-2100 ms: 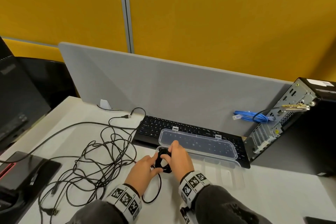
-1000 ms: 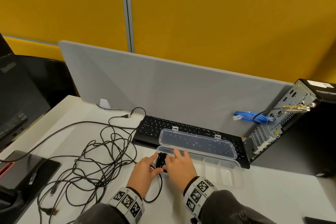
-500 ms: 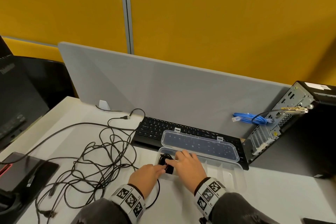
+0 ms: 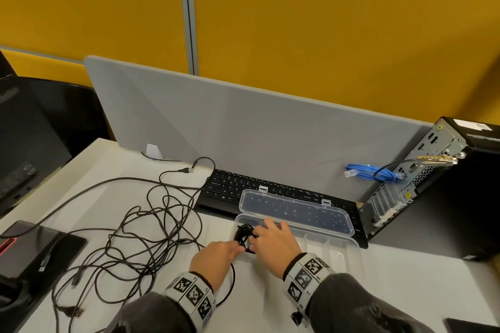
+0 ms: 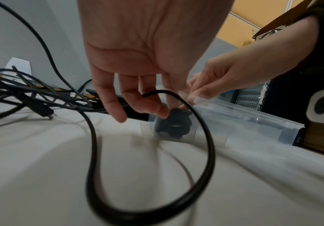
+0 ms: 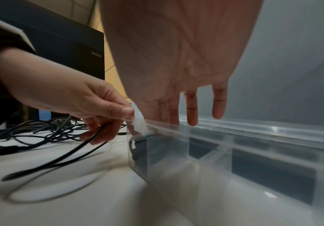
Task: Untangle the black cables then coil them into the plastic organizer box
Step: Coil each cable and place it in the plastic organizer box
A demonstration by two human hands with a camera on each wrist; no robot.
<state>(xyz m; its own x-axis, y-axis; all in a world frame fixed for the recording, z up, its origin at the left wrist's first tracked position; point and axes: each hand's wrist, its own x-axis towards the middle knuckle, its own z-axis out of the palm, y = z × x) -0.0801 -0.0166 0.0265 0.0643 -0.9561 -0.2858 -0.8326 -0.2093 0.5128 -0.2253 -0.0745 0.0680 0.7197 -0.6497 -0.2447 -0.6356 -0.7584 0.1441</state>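
Observation:
A clear plastic organizer box (image 4: 324,254) lies open in front of the keyboard, its lid (image 4: 295,209) tilted back. A small coil of black cable (image 4: 244,234) sits in the box's leftmost compartment, also seen through the wall (image 5: 173,125). My right hand (image 4: 266,235) reaches over the rim with straight fingers (image 6: 191,113) down onto the coil. At the box's left corner my left hand (image 4: 230,250) pinches the trailing black cable (image 5: 205,137), which loops on the table beneath my wrist. The tangled black cables (image 4: 140,235) spread out to the left.
A black keyboard (image 4: 224,192) lies behind the box against a grey divider (image 4: 243,130). A computer tower (image 4: 433,186) with a blue cable (image 4: 370,171) stands to the right. A monitor base (image 4: 32,249) sits at the left edge.
The coil went from between both hands above the table into the box's left compartment. My right hand opened and flattened over it; my left hand followed to the box's corner.

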